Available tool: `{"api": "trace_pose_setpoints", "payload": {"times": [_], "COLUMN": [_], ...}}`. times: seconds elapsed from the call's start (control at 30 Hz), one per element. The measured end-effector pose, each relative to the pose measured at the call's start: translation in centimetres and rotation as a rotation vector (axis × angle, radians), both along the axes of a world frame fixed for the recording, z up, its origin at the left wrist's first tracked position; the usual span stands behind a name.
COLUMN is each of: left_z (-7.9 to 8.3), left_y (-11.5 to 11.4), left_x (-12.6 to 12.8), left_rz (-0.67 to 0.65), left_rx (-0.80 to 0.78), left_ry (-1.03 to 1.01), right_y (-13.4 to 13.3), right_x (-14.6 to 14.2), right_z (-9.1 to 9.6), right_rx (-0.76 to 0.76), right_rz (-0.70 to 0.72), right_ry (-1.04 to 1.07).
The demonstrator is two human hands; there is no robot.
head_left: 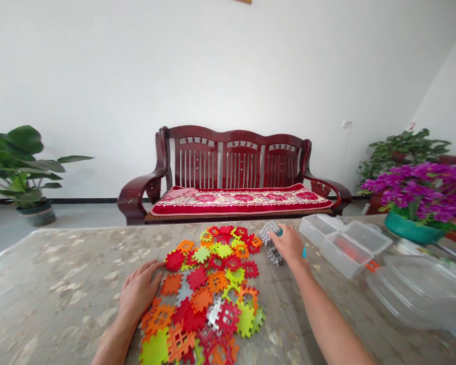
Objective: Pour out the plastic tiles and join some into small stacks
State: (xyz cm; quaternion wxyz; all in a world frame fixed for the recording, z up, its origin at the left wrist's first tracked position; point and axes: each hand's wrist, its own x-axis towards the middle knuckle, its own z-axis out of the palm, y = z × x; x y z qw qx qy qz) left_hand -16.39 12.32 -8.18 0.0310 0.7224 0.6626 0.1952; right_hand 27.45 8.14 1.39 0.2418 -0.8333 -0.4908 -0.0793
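Observation:
A pile of toothed plastic building tiles [202, 299] in red, orange and lime green covers the middle of the table. My left hand [140, 289] lies flat at the pile's left edge, fingers stretched out, its fingertips near a red tile [174, 260]. To the right of the pile, my right hand [289, 242] has its thumb and fingers curled at a small group of grey toothed tiles [269, 232]. A bit of teal shows between those fingers. Just under this hand lies another clump of grey tiles [275, 256]. My palm hides part of what it grips.
Clear plastic boxes [345, 253] with open lids and some red-orange pieces stand at the right. Nearer are transparent lids or containers [418, 294]. Purple flowers [425, 192] in a teal bowl [414, 226] sit behind them. Beyond the patterned table [72, 284] is a wooden bench [235, 157].

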Motion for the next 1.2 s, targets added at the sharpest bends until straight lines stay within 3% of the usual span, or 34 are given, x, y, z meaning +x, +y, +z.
{"api": "trace_pose_setpoints", "payload": {"times": [0.2, 0.37, 0.43, 0.57, 0.7, 0.8, 1.0, 1.2], "left_z": [0.0, 0.6, 0.9, 1.2, 1.1, 1.2, 1.5, 1.7], "left_y": [0.0, -0.6, -0.8, -1.0, -0.9, -0.9, -1.1, -1.2], "left_x": [0.0, 0.3, 0.5, 0.6, 0.6, 0.6, 0.9, 1.0], "left_rz": [-0.004, -0.012, -0.009, 0.011, -0.002, -0.003, 0.003, 0.006], "left_rx": [0.012, 0.007, 0.003, -0.018, -0.028, -0.03, -0.028, -0.016], "left_ry": [0.004, -0.006, -0.014, -0.03, -0.044, -0.049, -0.058, -0.064], "right_y": [1.3, 0.5, 0.1, -0.7, -0.8, -0.4, -0.5, -0.5], "right_x": [0.9, -0.8, -3.1, -9.5, -15.5, -18.0, -16.8, -16.8], "right_z": [-0.5, -1.0, -1.1, -1.4, -1.8, -2.4, -2.7, -1.7], "right_rx": [-0.125, 0.032, 0.054, -0.066, -0.107, -0.183, -0.212, -0.221], "right_rz": [0.001, 0.079, 0.237, 0.667, 1.115, 1.296, 1.278, 1.089], "right_ry": [-0.034, -0.096, -0.032, 0.096, 0.003, -0.095, -0.138, -0.168]}}
